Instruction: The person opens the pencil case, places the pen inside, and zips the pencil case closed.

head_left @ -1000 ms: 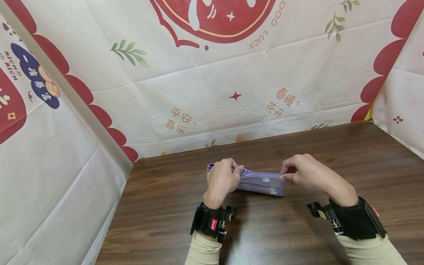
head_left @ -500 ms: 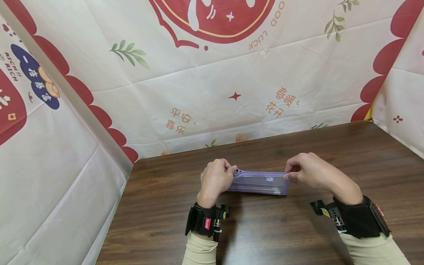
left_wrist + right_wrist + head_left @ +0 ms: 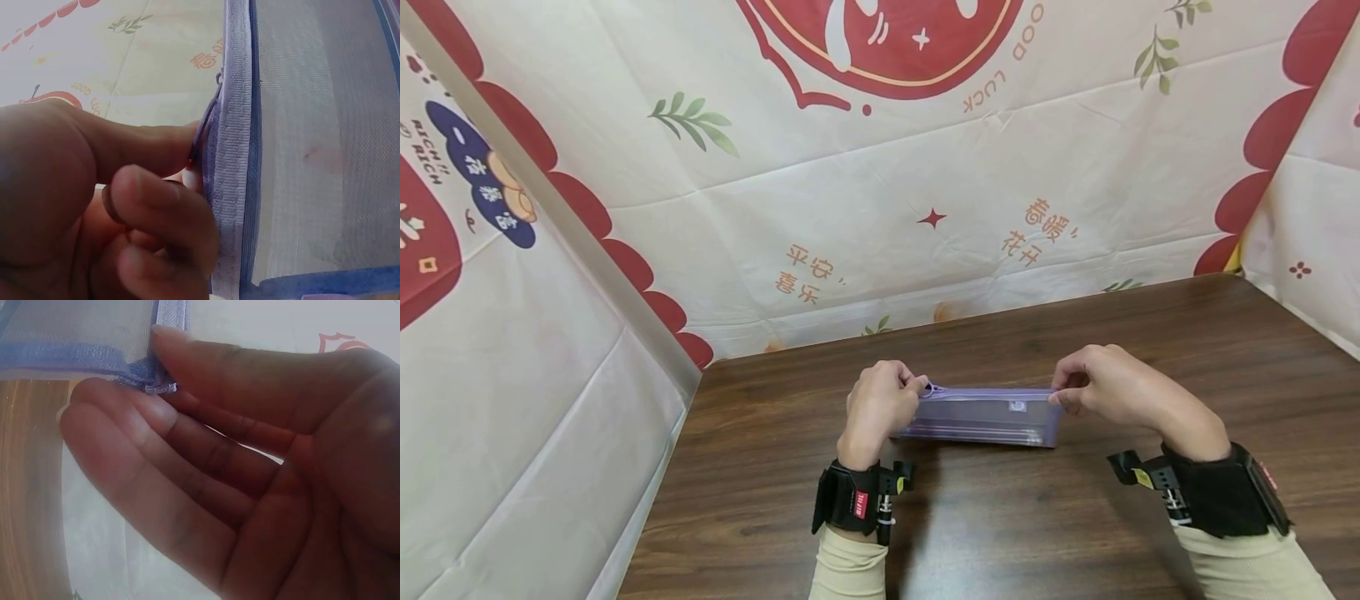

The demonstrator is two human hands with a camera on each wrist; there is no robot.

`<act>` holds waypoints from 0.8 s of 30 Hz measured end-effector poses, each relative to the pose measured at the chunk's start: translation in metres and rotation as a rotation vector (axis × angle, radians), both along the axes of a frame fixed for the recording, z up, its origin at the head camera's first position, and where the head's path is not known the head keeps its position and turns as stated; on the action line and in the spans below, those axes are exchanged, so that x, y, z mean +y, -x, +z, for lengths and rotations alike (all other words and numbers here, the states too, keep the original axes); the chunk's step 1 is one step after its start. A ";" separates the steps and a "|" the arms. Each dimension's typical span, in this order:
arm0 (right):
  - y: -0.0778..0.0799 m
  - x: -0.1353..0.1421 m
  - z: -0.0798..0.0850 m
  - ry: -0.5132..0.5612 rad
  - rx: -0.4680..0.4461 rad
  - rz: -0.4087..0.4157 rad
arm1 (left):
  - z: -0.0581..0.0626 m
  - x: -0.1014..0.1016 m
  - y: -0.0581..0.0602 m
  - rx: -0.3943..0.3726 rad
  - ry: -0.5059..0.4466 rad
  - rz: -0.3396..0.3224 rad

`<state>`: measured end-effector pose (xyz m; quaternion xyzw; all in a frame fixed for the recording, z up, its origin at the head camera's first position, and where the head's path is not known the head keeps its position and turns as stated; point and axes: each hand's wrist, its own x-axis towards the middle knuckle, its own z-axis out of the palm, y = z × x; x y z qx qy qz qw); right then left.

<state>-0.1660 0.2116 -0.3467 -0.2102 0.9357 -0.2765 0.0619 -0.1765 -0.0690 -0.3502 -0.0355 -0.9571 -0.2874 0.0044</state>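
A purple mesh zipper pouch (image 3: pixel 970 417) is stretched lengthwise between both hands, its zipper edge uppermost. My left hand (image 3: pixel 880 404) pinches the zipper pull (image 3: pixel 204 128) near the pouch's left end, as the left wrist view shows up close; part of that end is hidden behind the hand. At the other end, my right hand (image 3: pixel 1108 387) pinches the upper corner where the zipper tape ends. In the right wrist view the thumb lies over this corner (image 3: pixel 161 378), with the fingers curled beneath. A small pale label (image 3: pixel 1017 406) shows on the mesh near the right end.
The pouch is over a dark brown wooden table (image 3: pixel 1000 517). A white printed cloth (image 3: pixel 865 192) hangs behind the table's far edge, with cloth-covered panels at the left (image 3: pixel 535 400) and right (image 3: pixel 1315 250). Each wrist wears a black strap with a camera mount.
My left hand has moved left along the zipper together with the pull, so more of the pouch shows. My right hand has shifted slightly right, keeping its pinch on the corner.
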 end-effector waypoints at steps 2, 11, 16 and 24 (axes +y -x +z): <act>0.000 0.001 0.000 -0.001 -0.003 -0.002 | 0.000 -0.001 0.000 -0.004 -0.005 -0.001; 0.002 0.008 0.001 -0.005 -0.030 -0.026 | 0.000 -0.017 0.002 -0.019 -0.046 0.006; 0.002 0.012 0.001 -0.012 -0.035 -0.028 | -0.001 -0.024 0.004 -0.010 -0.076 0.018; 0.002 0.017 0.001 0.001 -0.057 -0.020 | 0.001 -0.032 0.005 0.009 -0.179 -0.018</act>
